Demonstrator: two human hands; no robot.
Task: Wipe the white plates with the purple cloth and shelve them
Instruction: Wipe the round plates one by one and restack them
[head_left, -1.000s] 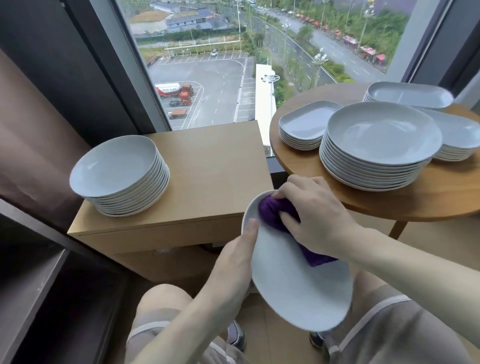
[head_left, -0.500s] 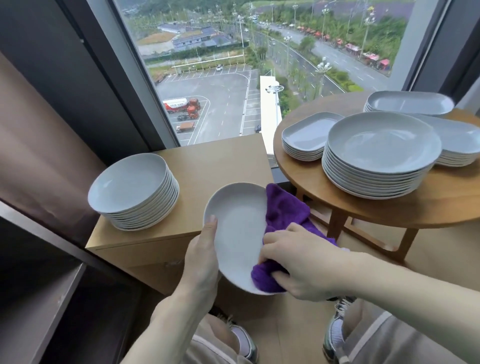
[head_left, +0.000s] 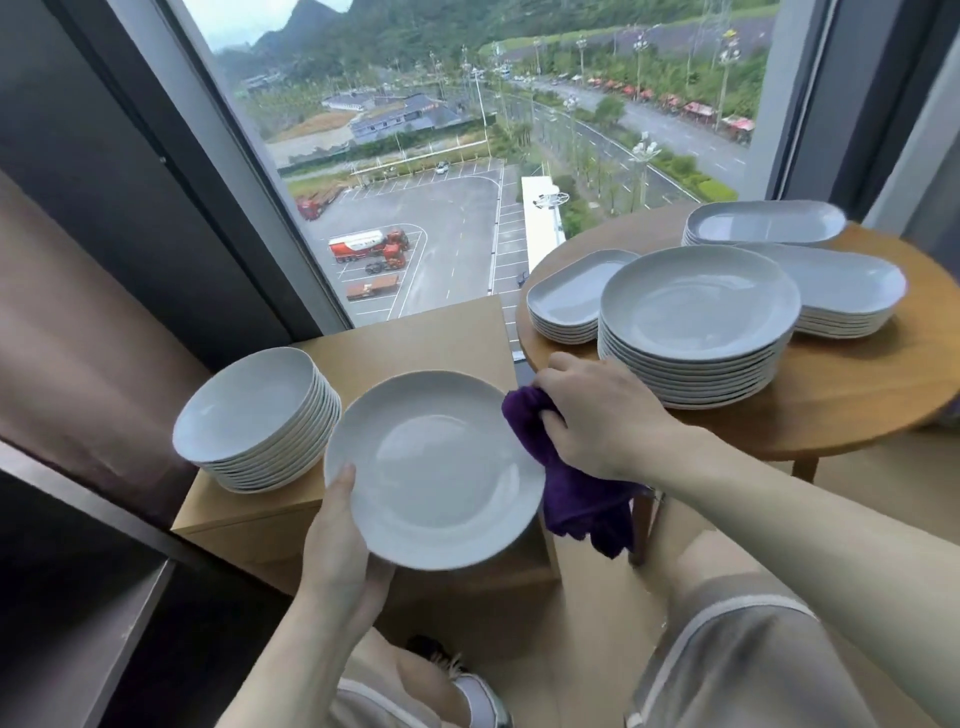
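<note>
My left hand (head_left: 337, 551) grips a white round plate (head_left: 436, 467) by its near-left rim, thumb on top, and holds it almost level in front of me. My right hand (head_left: 597, 415) grips the purple cloth (head_left: 576, 499) at the plate's right edge; the cloth hangs down below the hand. Just left of the held plate, a stack of white plates (head_left: 254, 421) stands on the wooden cabinet (head_left: 447, 332). A taller stack of round plates (head_left: 696, 322) stands on the round wooden table (head_left: 857, 384) to the right.
Stacks of oblong white dishes (head_left: 566, 296) (head_left: 763, 223) (head_left: 841, 291) share the round table. A dark shelf unit (head_left: 78, 597) is at the lower left. A large window (head_left: 493, 156) lies behind the cabinet. My knees and a shoe (head_left: 478, 696) are below.
The plate has turned from tilted to nearly level and moved left and up. The cloth slid off its face to the right rim. The camera view has lifted.
</note>
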